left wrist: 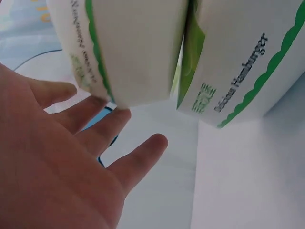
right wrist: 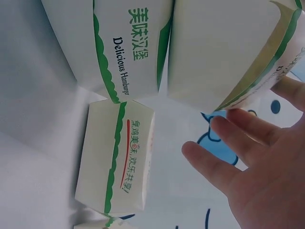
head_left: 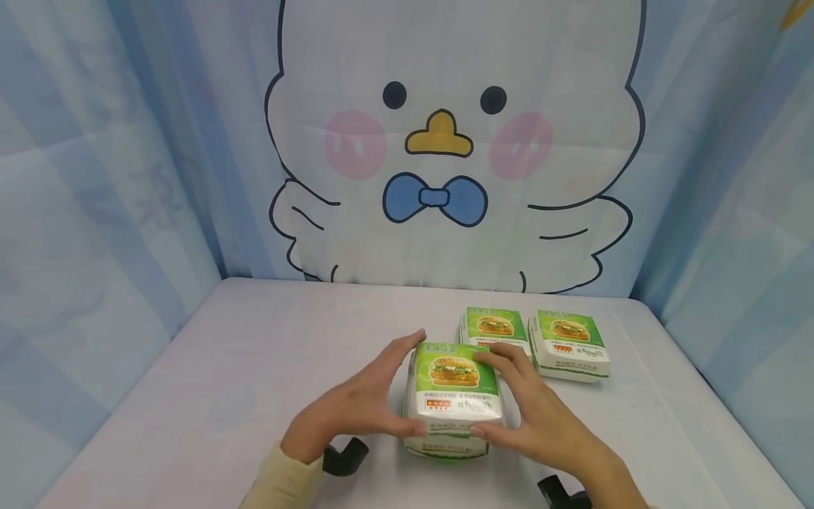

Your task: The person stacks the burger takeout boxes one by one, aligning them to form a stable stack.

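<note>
A green and white hamburger box (head_left: 454,406) sits between both hands, above a second hamburger box (head_left: 445,447). In the left wrist view, a narrow wedge-shaped gap shows between the upper box (left wrist: 136,52) and the lower box (left wrist: 243,62). My left hand (head_left: 356,406) holds the upper box's left side, thumb at the near face and index finger by the far corner. From the right, my right hand (head_left: 540,417) grips the same box, with its thumb near the front and fingers over the far top edge. The lower box rests on the table.
Two more hamburger boxes, one (head_left: 494,325) partly hidden and one (head_left: 569,346) beside it, stand behind to the right on the white table (head_left: 254,396). A curtain with a cartoon bird (head_left: 439,247) hangs behind the table. Black wrist mounts (head_left: 345,456) show near the wrists.
</note>
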A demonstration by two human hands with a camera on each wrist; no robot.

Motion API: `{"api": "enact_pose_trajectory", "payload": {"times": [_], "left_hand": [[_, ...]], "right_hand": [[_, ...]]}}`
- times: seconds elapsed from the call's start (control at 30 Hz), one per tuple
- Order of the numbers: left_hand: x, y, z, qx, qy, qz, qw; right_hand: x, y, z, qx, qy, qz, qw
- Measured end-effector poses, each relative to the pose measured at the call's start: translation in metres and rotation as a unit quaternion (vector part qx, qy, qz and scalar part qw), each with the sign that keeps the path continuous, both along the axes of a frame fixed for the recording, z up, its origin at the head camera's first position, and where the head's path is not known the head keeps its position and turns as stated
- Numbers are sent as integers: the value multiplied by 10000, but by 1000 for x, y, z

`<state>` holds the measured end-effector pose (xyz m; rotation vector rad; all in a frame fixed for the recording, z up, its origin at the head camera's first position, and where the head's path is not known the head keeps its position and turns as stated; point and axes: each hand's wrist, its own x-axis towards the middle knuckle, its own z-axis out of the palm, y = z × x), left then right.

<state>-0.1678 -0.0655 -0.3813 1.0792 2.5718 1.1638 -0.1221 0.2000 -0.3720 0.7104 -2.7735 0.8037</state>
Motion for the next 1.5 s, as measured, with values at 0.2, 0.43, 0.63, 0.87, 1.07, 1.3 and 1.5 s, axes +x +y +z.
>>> {"api": "enact_pose_trajectory", "payload": {"times": [0.2, 0.43, 0.63, 0.87, 1.07, 1.3, 1.5], "left_hand": [[1, 6, -2, -54, 151, 117, 9998], [0, 6, -4, -119, 368, 78, 9992], [0, 5, -4, -92, 393, 7, 9992], [2, 4, -3, -127, 409, 77, 9991], [2, 4, -2, -170, 327, 99, 9993], [1, 4, -2, -219, 311, 111, 9992], [1, 5, -2, -212, 334, 89, 9992]], "right_hand": [[-1, 11, 6, -140, -86, -110, 9998], [-12, 42, 4, -507, 65, -296, 9983], [-22, 67, 1, -619, 202, -643, 9958], [-33, 92, -10, -808, 301, -988, 9914], [-41, 111, -23, -622, 501, -1621, 9835], [-47, 124, -40, -33, 401, -2036, 9782], [-48, 124, -48, 151, 364, -1914, 9807]]}}
